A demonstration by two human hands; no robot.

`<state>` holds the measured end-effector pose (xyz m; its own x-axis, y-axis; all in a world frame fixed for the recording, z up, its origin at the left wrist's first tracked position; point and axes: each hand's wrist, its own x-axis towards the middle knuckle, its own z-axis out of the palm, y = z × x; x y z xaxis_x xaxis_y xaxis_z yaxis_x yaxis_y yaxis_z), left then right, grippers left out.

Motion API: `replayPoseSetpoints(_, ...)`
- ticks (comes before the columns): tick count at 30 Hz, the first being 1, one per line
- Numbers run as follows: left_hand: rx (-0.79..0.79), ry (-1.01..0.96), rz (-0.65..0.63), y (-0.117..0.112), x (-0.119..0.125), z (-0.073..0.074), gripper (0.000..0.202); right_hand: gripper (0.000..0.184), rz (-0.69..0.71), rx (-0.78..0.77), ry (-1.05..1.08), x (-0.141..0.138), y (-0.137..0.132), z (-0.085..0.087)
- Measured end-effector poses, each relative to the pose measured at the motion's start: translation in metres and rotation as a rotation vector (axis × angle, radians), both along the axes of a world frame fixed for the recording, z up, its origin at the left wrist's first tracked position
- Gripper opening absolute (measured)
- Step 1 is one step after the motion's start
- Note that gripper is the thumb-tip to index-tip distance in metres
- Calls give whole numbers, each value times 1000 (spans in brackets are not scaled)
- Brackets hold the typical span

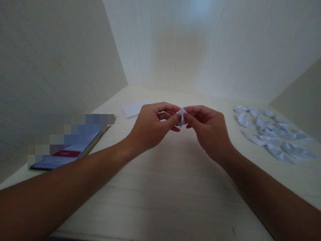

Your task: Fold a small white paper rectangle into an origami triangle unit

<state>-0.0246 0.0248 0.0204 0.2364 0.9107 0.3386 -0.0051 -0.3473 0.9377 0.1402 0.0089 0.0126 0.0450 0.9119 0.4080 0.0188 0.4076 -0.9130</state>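
left hand (150, 125) and right hand (207, 129) pinch one small folded paper piece (181, 115) between closed fingertips; folded pieces pile (271, 134) at 3 o'clock

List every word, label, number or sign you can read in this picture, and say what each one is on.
No text can be read.
Phone or tablet lying at the left on the table: its screen is partly pixelated, and its red band is too blurred to read.
Small folded paper pinched by the left hand and right hand: blank.
Folded paper pieces and paper sheet: blank.
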Motion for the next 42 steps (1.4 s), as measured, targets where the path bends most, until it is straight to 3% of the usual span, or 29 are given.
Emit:
replayPoseSetpoints(11,38,75,110,-3,1,2,8,7,-49,-24,-99,1,0,-1)
replayPoseSetpoints(17,-53,18,-23,2,2,-1,6,14,189,-285,172,5,0,0)
replayPoseSetpoints(21,82,93,41,1,0,-3,8,22,284,-377,215,6,-2,2)
replayPoseSetpoints(26,321,205,147,-4,-1,-4,9,26,290,-323,164,7,-1,3)
replayPoseSetpoints(29,366,243,172,-5,-1,-3,8,27,282,-289,138,8,1,2)
replayPoseSetpoints(33,194,166,120,-2,0,-3,11,27,282,-317,171,7,2,1)
replayPoseSetpoints(38,-226,-139,-122,1,4,-12,14,24,279,-406,345,6,2,0)
replayPoseSetpoints(42,-392,-279,-224,-1,8,-17,13,25,293,-412,402,8,4,0)
